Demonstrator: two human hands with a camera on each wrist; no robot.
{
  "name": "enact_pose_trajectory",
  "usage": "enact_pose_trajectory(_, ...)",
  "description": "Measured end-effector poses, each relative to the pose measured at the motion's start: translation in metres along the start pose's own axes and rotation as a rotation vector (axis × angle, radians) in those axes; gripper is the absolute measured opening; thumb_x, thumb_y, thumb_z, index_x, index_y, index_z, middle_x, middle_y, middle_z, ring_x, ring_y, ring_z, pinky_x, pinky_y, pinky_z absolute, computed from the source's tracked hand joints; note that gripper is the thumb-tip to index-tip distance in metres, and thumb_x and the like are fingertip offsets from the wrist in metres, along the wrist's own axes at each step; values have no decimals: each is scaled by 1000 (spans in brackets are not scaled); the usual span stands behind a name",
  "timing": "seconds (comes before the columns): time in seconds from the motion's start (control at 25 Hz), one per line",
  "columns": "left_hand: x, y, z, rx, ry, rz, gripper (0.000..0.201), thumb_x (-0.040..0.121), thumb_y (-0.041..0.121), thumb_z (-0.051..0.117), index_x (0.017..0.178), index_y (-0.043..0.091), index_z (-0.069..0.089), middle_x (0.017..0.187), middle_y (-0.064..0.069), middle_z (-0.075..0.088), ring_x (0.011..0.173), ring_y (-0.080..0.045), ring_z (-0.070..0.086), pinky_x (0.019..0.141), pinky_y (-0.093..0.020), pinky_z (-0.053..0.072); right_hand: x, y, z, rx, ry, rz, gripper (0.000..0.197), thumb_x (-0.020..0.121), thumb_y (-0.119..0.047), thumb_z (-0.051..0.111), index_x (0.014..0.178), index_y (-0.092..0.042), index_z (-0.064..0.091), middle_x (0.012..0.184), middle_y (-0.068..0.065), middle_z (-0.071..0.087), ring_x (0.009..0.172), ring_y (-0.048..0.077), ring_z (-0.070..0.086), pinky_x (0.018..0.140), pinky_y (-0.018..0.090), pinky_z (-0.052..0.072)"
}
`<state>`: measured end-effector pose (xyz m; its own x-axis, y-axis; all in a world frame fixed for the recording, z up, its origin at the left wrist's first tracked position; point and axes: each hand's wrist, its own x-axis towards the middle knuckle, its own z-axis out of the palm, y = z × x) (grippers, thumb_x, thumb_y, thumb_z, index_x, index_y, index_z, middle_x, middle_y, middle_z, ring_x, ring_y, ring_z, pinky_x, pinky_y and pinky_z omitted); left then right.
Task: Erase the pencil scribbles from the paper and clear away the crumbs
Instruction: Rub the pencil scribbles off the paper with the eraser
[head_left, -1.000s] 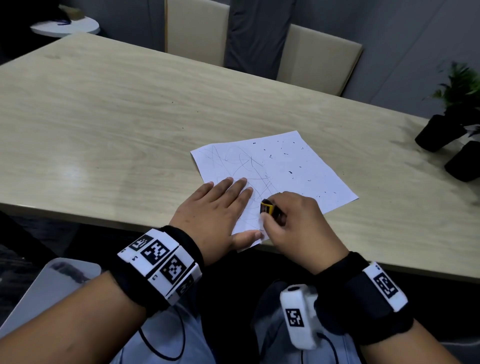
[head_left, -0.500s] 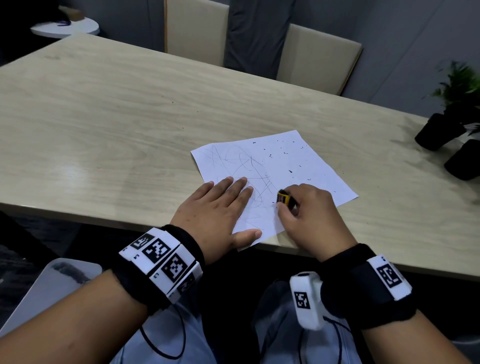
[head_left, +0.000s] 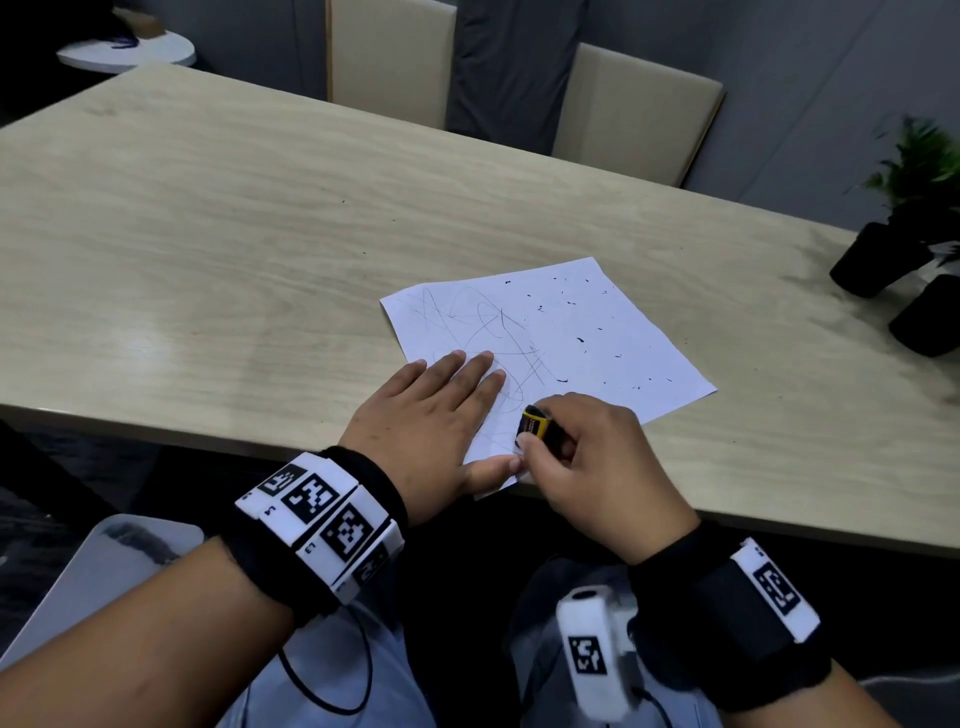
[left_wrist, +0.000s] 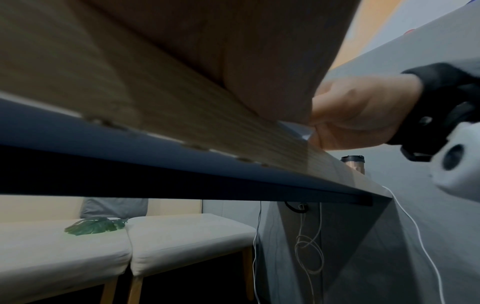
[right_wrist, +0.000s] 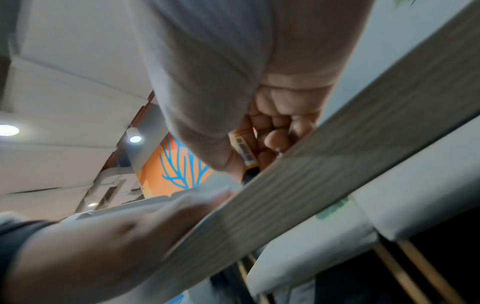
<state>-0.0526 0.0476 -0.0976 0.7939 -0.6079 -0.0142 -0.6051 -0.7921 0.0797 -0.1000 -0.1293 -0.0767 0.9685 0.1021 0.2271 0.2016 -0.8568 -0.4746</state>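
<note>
Paper (head_left: 566, 343) pinned flat near the table's (head_left: 208, 249) front edge, eraser (head_left: 535, 423) working its near corner.

Right hand (head_left: 592, 462) pinches the yellow-sleeved eraser, upright on the sheet; left hand (head_left: 431, 410) presses beside it, fingers straight and together. Scribbles (head_left: 493, 332) cross the left half, dark crumbs (head_left: 582, 340) the right. Potted plants (head_left: 904, 244) stand well apart, chairs (head_left: 634, 111) behind.

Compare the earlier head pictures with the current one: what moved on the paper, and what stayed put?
The right hand, gripping the eraser, rubbed away across the paper, then back toward the near edge. The left hand stayed flat on the sheet; scribbles and crumbs remain.
</note>
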Motion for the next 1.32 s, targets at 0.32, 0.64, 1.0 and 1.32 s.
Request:
enact_pose_trajectory(0.32, 0, 0, 0, -6, 1, -5, 104, 64, 77, -18, 155, 27, -8, 163, 9, -14, 150, -12, -11, 119, -34, -7, -1, -2, -2, -2, -15, -3, 19, 82, -18, 65, 67, -12, 57, 57, -5, 47, 60, 11, 46, 57, 21, 34)
enact_pose_trajectory(0.64, 0, 0, 0, -5, -1, 0, 103, 66, 76, -16, 155, 27, -8, 163, 8, -13, 150, -12, -10, 119, -34, -6, 0, 1, -4, -16, 9, 4, 18, 82, -17, 64, 67, -16, 55, 60, -8, 46, 60, 9, 44, 57, 17, 32)
enact_pose_trajectory(1.0, 1, 0, -1, -2, -2, 0, 104, 65, 77, -18, 155, 27, -8, 163, 8, -13, 150, -12, -11, 119, -34, -6, -2, -1, -4, -25, -56, -63, 14, 83, -24, 59, 77, -12, 62, 68, -4, 54, 64, 10, 46, 61, 21, 37)
enact_pose_trajectory(1.32, 0, 0, 0, 0, -5, 2, 104, 65, 77, -17, 155, 27, -9, 163, 9, -15, 149, -12, -12, 118, -33, -7, 8, 1, -16, -67, -194, -111, 15, 84, -23, 56, 82, -9, 60, 79, 0, 55, 75, 17, 51, 68, 31, 41)
